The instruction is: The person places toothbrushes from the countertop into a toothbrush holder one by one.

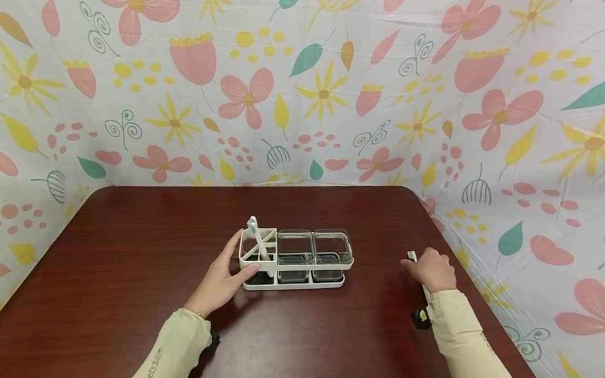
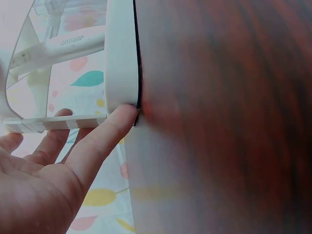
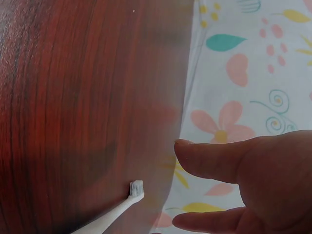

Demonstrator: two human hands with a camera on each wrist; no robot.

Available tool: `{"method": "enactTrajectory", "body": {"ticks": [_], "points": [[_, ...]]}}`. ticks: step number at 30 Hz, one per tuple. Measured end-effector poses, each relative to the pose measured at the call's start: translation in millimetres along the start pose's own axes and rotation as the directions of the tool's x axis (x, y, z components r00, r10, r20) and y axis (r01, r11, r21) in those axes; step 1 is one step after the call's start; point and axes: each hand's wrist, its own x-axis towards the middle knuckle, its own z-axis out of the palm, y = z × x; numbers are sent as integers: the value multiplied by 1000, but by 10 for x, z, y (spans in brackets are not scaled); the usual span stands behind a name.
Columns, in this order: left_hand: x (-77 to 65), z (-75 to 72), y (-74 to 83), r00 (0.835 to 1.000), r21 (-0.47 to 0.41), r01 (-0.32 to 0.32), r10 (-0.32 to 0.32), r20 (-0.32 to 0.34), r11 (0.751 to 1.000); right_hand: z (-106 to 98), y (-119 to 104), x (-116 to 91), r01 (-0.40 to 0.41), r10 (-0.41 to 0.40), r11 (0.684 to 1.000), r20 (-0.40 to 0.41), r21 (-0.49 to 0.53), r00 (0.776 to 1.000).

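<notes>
A white toothbrush holder (image 1: 310, 265) stands on the table, its divided section at the left and two clear cups (image 1: 295, 247) set in the rest. One white toothbrush (image 1: 260, 243) leans upright in the divided section, bristles up. My left hand (image 1: 218, 283) grips the holder's left end, thumb at the front and fingers round the back. Over at the table's right side, my right hand (image 1: 432, 270) is above a second white toothbrush (image 3: 109, 216) lying on the table. Its thumb and fingers are spread apart, with a gap to the brush in the right wrist view.
The dark red-brown wooden table (image 1: 298, 345) has rounded far corners, and its right edge runs close beside my right hand. A flower-printed white curtain (image 1: 299, 100) hangs behind and along both sides. A small black device (image 1: 421, 318) is at my right wrist.
</notes>
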Motion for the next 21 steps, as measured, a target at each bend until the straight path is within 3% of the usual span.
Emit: {"method": "enactTrajectory", "body": {"ticks": [21], "points": [[2,6,28,1000,-12,-12,12,-22,1000,80,92,112,-32,31,999,67,6,997]]}}
